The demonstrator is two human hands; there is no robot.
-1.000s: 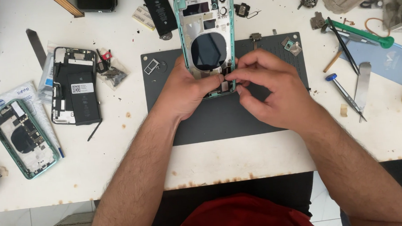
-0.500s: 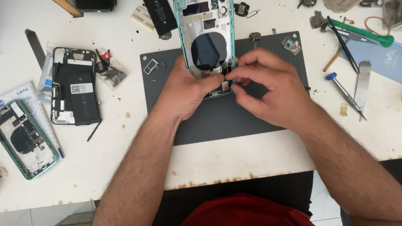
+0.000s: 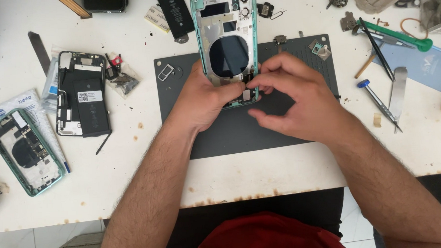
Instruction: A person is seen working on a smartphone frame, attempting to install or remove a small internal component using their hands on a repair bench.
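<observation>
We had the green phone housing (image 3: pixel 227 49) face-open on the dark work mat (image 3: pixel 280 131), lower end toward us, top end poking past the mat's far edge onto the white table (image 3: pixel 132 157). Left hand (image 3: pixel 202 97) gripped the housing's bottom-left corner, thumb across the lower edge, so it was closed on the frame. Right hand (image 3: pixel 291 103) sat just right of the bottom end, thumb & index narrowed to a pinch on some small part at the housing's lower right; part too tiny to tell what, prob. a flex or bracket. Other fingers were curled loose over the mat.

Risks as we judged them:
- The pinched bit looked thin. Too much pull or a sideways twist could've torn it or bent a connector.
- Housing was only pinned by one hand at one corner; if the right hand pushed hard, the frame could pivot on the mat & knock the small metal bracket (image 3: pixel 320 49) at the mat's far right.
- If the pinch slipped, a small part could drop & get lost among the crumbs and bits on the table.
- Blue-capped screwdriver (image 3: pixel 376 101) and metal spudger (image 3: pixel 398 89) lay near the right forearm; a wide elbow move might sweep them off.

Other green phone (image 3: pixel 26 152) and the opened black phone (image 3: pixel 82 100) lay well apart on the left, out of the way.
</observation>
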